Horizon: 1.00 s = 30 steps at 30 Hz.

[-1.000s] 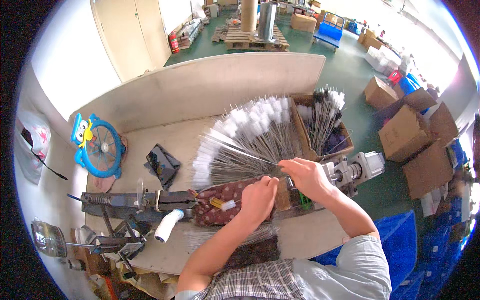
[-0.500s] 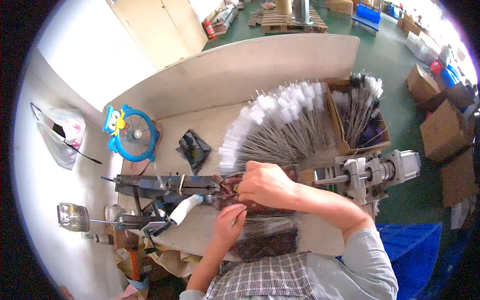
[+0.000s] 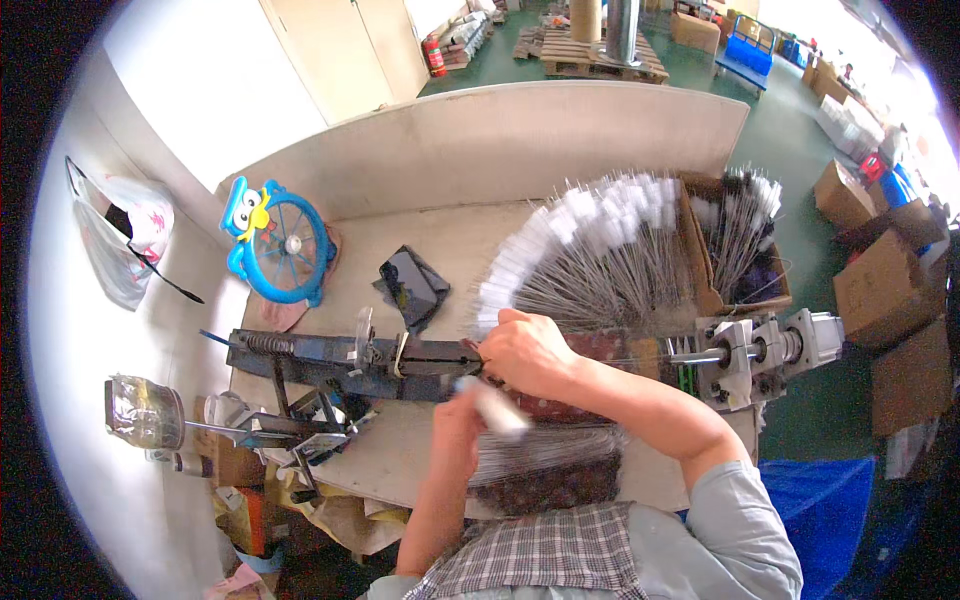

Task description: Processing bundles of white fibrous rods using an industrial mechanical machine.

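My left hand [image 3: 456, 432] is closed at a white handle [image 3: 500, 412] with a blue end, which is smeared by motion. Just above it, my right hand [image 3: 525, 352] is bent down with its fingers pinched together at the right end of a dark metal clamp bar [image 3: 430, 358]. What those fingers hold is hidden. A dark red patterned cloth [image 3: 555, 408] lies under my right hand and forearm. Below that forearm is a bundle of thin metal wires [image 3: 550, 450]. Beyond my right hand, white-tipped wire brushes [image 3: 600, 250] lie fanned out on the bench.
A machine with a shaft [image 3: 755, 350] stands at the bench's right end. Behind it a cardboard box [image 3: 705, 285] holds more brushes. A blue toy-shaped fan [image 3: 290, 245] and a dark plastic packet [image 3: 412, 285] are at the left. A low panel [image 3: 480, 140] borders the back.
The white handle has swung right, with my left hand moving up beside it. My right hand stays pinched at the clamp bar's end. The whole view has shifted slightly.
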Tool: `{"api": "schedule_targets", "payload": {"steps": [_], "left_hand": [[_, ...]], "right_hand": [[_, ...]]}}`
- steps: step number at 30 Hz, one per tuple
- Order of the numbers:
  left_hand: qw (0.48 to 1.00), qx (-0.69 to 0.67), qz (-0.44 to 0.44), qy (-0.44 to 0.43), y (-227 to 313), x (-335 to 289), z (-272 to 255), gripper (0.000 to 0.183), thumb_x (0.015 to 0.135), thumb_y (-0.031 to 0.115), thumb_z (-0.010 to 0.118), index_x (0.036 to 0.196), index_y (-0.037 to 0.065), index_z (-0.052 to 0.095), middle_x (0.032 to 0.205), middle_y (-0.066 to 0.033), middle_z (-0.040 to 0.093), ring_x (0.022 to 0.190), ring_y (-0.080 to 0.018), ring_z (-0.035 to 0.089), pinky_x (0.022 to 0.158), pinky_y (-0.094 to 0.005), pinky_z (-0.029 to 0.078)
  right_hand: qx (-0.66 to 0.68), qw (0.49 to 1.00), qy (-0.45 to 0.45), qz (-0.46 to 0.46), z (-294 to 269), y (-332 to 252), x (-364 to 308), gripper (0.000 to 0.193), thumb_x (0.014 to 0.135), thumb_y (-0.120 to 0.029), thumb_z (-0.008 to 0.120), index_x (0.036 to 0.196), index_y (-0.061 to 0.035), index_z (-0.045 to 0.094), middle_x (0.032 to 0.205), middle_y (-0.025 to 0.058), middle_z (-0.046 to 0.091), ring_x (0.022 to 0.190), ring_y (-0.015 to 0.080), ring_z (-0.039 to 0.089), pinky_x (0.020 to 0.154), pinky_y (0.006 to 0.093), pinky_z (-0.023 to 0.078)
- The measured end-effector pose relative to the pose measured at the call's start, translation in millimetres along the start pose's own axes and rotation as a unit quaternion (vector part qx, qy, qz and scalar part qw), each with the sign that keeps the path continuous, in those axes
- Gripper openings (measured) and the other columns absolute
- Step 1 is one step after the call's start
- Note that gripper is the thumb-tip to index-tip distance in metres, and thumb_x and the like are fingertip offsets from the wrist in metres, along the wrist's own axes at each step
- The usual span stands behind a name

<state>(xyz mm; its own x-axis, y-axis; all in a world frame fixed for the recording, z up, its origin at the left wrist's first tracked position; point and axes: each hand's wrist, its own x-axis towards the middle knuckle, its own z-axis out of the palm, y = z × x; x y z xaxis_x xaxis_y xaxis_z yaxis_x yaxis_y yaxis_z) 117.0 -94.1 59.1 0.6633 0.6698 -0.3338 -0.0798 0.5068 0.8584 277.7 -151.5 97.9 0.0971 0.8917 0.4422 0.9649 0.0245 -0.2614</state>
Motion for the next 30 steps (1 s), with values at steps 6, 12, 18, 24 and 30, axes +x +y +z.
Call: {"api": "schedule_targets", "payload": {"steps": [6, 12, 18, 24, 30], "left_hand": [[0.913, 0.4, 0.079, -0.013, -11.0, 14.6, -11.6, 0.032, 0.08, 0.027, 0.067, 0.074, -0.004, 0.064, 0.067, 0.0005, 0.062, 0.061, -0.005, 0.049, 0.057, -0.0273, 0.044], [0.991, 0.129, 0.026, -0.007, -12.2, 0.7, 22.6, 0.022, 0.081, 0.02, 0.064, 0.084, -0.001, 0.061, 0.072, -0.0072, 0.062, 0.063, -0.0132, 0.057, 0.06, -0.0286, 0.046], [0.989, 0.136, 0.055, -0.018, -31.6, 4.5, 20.9, 0.015, 0.076, 0.005, 0.062, 0.073, 0.002, 0.047, 0.066, -0.008, 0.059, 0.058, -0.015, 0.058, 0.051, -0.031, 0.046], [0.879, 0.466, 0.082, -0.052, -9.8, 8.2, 4.1, 0.018, 0.076, 0.011, 0.067, 0.084, 0.001, 0.055, 0.076, -0.0087, 0.062, 0.071, -0.0133, 0.059, 0.062, -0.0282, 0.047], [0.988, 0.053, -0.005, 0.146, 2.3, -0.8, -95.5, 0.026, 0.084, 0.031, 0.062, 0.092, 0.008, 0.056, 0.083, -0.0035, 0.06, 0.074, -0.0151, 0.059, 0.067, -0.0297, 0.049]], "right_hand": [[-0.009, 0.999, -0.039, -0.029, -11.9, 2.5, -2.3, 0.004, 0.064, -0.017, 0.061, 0.062, -0.0141, 0.06, 0.064, -0.0039, 0.054, 0.066, 0.018, 0.053, 0.066, 0.0292, 0.045], [0.055, 0.992, 0.111, -0.009, -54.5, -9.3, -42.7, 0.013, 0.07, -0.012, 0.062, 0.082, -0.0097, 0.06, 0.072, 0.0026, 0.055, 0.069, 0.0216, 0.058, 0.064, 0.0343, 0.049], [0.131, 0.991, 0.017, 0.029, -11.0, -5.8, -83.5, 0.017, 0.074, -0.011, 0.058, 0.09, -0.0067, 0.055, 0.077, 0.0085, 0.055, 0.063, 0.0254, 0.061, 0.051, 0.0349, 0.05], [0.082, 0.99, -0.053, 0.101, 26.0, -1.9, -71.4, 0.023, 0.076, -0.007, 0.055, 0.098, -0.0024, 0.053, 0.086, 0.0107, 0.055, 0.075, 0.0288, 0.061, 0.06, 0.0397, 0.051], [0.147, 0.984, -0.067, 0.077, 2.0, -4.3, -74.8, 0.018, 0.075, -0.005, 0.057, 0.094, -0.0039, 0.055, 0.087, 0.0113, 0.055, 0.077, 0.0306, 0.061, 0.064, 0.0406, 0.051]]}}
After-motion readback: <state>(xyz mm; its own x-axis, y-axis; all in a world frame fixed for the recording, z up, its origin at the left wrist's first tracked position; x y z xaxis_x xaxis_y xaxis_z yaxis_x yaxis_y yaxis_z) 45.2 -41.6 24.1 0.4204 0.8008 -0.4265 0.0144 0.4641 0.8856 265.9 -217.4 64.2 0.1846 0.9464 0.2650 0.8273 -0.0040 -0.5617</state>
